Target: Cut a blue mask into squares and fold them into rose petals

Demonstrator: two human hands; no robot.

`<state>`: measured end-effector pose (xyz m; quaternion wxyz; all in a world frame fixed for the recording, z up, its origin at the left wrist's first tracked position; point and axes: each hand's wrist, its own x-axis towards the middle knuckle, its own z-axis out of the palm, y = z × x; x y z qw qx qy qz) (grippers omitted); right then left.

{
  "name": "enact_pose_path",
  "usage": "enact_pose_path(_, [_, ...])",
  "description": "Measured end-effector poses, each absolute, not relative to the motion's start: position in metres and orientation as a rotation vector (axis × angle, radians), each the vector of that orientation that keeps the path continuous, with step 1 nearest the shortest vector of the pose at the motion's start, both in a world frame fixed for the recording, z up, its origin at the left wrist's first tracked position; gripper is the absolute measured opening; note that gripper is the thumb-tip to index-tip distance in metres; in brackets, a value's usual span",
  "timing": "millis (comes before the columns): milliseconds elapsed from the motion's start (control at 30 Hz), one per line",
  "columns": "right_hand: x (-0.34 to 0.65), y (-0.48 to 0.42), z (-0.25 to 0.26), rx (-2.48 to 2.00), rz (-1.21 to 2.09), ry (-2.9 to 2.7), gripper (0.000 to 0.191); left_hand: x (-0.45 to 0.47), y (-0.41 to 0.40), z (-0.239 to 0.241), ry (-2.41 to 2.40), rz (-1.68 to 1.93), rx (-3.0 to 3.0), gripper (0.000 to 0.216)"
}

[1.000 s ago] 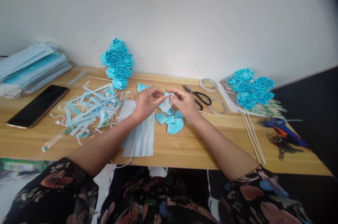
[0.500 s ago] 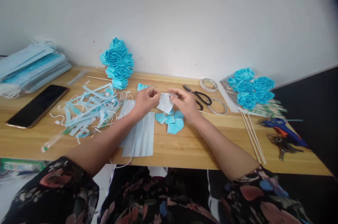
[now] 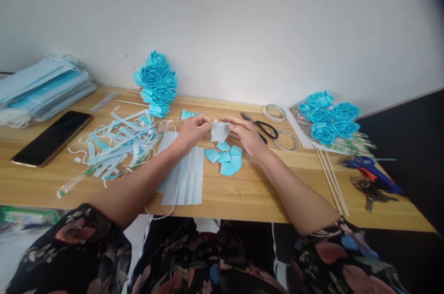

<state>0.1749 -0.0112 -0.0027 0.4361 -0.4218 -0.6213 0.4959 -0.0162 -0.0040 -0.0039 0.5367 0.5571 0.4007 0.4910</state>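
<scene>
Both hands meet above the middle of the wooden table [image 3: 243, 197]. My left hand [image 3: 193, 131] and my right hand [image 3: 245, 134] each pinch one top edge of a small pale blue piece of mask fabric [image 3: 219, 131], which hangs between them. Just below lie several folded blue fabric squares [image 3: 225, 159]. A flat pleated face mask [image 3: 185, 174] lies under my left forearm at the table's front edge.
Cut mask strips [image 3: 118, 141] pile at left beside a phone [image 3: 52, 137] and stacked masks [image 3: 41, 90]. Blue fabric roses [image 3: 156, 82] lean on the wall; more roses [image 3: 328, 116] lie at right. Scissors [image 3: 260, 125], tape rolls [image 3: 274, 111], skewers [image 3: 331, 178], glue gun [image 3: 371, 169] and keys [image 3: 371, 190] sit right.
The fabric piece was spread wider between my hands half a second ago; now my hands are closer together and it hangs narrower. The view shifted slightly.
</scene>
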Motion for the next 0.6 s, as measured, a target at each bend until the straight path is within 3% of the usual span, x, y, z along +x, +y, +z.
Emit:
enact_pose_path(167, [0.1723,-0.0123,-0.0019,-1.105,1.113,-1.668,0.038,-0.0162,-0.0038,-0.0074,0.946,1.151,1.377,0.02])
enact_pose_path(333, [0.1705,-0.0101,-0.0073,-1.202,0.904,-1.681,0.027,-0.0148,-0.0042,-0.0092,0.893,1.149,1.451,0.023])
enact_pose_path(467, [0.1712,-0.0103,-0.0064,-1.209,0.859,-1.654,0.025,-0.0154,-0.0049,-0.0082,0.871,1.221,1.446,0.028])
enact_pose_path(600, [0.1699,-0.0116,-0.0057,-1.179,0.844,-1.667,0.023,-0.0164,-0.0034,-0.0139,0.857,1.049,1.481,0.042])
